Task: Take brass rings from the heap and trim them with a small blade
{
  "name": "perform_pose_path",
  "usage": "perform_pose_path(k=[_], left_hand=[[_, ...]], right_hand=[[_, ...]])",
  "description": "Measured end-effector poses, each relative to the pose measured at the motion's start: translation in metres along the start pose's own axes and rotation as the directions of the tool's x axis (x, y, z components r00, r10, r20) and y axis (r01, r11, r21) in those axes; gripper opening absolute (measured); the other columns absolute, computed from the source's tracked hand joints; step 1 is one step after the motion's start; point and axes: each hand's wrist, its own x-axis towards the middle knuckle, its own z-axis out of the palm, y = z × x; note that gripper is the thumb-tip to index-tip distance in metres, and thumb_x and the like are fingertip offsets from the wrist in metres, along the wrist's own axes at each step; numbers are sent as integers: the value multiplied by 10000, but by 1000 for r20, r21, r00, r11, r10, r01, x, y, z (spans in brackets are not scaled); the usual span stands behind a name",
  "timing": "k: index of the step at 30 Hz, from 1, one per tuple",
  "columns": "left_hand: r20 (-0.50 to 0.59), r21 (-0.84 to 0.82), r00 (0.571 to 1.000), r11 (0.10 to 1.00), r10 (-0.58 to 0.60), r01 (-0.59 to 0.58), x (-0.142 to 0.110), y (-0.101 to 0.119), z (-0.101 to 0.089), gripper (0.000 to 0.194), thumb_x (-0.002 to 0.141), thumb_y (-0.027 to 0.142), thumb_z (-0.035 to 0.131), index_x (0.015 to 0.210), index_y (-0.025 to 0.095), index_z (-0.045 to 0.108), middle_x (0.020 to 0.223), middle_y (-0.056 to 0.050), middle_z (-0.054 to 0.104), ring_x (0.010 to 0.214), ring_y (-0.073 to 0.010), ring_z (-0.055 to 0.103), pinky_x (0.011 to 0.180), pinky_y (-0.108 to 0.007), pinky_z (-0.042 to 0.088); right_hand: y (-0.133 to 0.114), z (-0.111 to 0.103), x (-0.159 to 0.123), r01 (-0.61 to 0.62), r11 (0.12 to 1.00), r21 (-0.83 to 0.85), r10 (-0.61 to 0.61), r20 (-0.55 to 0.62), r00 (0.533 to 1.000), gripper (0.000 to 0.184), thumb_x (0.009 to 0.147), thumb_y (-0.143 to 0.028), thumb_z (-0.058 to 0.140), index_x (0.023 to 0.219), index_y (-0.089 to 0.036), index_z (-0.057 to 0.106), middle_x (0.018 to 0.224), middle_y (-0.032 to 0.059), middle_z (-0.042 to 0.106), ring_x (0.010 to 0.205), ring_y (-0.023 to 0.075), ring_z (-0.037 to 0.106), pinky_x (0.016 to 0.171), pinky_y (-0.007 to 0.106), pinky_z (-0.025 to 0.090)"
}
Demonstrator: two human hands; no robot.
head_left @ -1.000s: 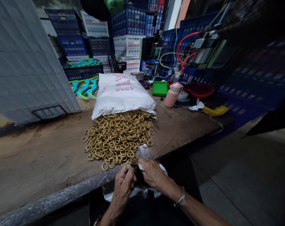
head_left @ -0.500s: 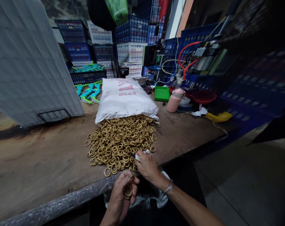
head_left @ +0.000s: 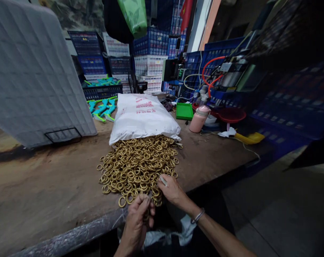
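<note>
My left hand (head_left: 139, 217) is at the table's front edge, its fingers curled around a few gold rings, partly hidden by the fingers. My right hand (head_left: 174, 191) reaches in at the right front of the ring pile (head_left: 137, 167). Its fingers are closed on a small pale-handled tool (head_left: 163, 180); the tool's tip cannot be made out. Several rings lie close beside its fingertips at the edge. Behind the pile lies a white sack (head_left: 143, 119) with red print, and the rings spread out from its near end.
On the left stands a large pale ribbed panel (head_left: 41, 78). Teal and lime plastic parts (head_left: 104, 109) lie behind it. To the right are a green tray (head_left: 184, 111), a pink bottle (head_left: 199, 119), a yellow scoop (head_left: 249, 138) and a machine with red hoses (head_left: 212, 71). Stacked crates (head_left: 151, 66) fill the back.
My right hand has shifted slightly right and down, and the tool's dark tip no longer shows. My left hand stays near the edge, fingers drawn closer together. The camera view has tilted up slightly.
</note>
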Motion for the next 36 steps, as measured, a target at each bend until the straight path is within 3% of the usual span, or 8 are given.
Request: perform_pose_path(k=[4,7,10,14,18,23,31,36], left_hand=[[-88,284,975,944,202,-170,4,3,2,270,680,351,641,891,189,598,646,18,579,511,-89,492,466,-180,391],[41,456,922,813,386,-361,5,7,4,205,683,279,634,863,187,674,857,-51,653,823,-178,570,750,-253,432],[178,527,906,740,385,-418,2,10,5,162,714,262,594,817,203,704,850,-60,676,845,-208,580,772,-277,425],[249,530,906,735,343,-424,-3,10,6,164,741,296,569,793,197,688,738,-39,651,709,-170,571,674,-242,423],[162,457,960,845,230,-279,-6,3,11,248,743,416,553,720,173,595,538,29,502,444,-79,406,442,-185,323],[69,333,992,934,109,-126,-6,-11,15,341,697,504,568,662,176,482,481,64,433,364,-41,270,365,-172,193],[197,324,978,946,-64,-3,-16,-26,14,394,740,523,503,608,152,485,507,52,439,346,-19,239,348,-174,148],[203,308,973,950,-111,45,-20,-30,17,373,742,518,503,656,155,495,509,57,434,343,-21,217,336,-174,149]], right_hand=[[-2,-11,-12,-37,962,271,-2,144,990,185,711,-207,437,548,-183,354,515,-74,295,507,69,282,469,191,228],[-4,-16,-23,-106,914,392,-8,278,961,174,695,-219,450,554,-180,356,516,-78,293,490,58,262,449,187,217],[-6,-19,-33,-300,826,476,69,443,894,164,702,-258,454,584,-187,365,491,-93,288,413,42,210,385,185,157],[-8,-23,-40,-477,687,548,87,589,803,113,693,-266,470,642,-192,401,481,-109,297,357,29,144,336,179,95],[-9,-22,-47,-428,726,538,114,520,846,211,760,-355,446,640,-184,416,469,-96,333,348,27,182,330,168,115],[-7,-21,-58,-137,878,460,-8,299,954,350,804,-484,415,686,-163,485,527,-49,455,442,50,360,412,164,265],[8,-15,-67,-100,959,265,39,227,973,281,804,-380,419,617,-173,457,532,-43,480,504,75,417,458,178,285],[12,-16,-74,-150,923,355,58,257,965,262,796,-360,432,628,-167,488,545,-37,507,513,77,448,478,176,312]])
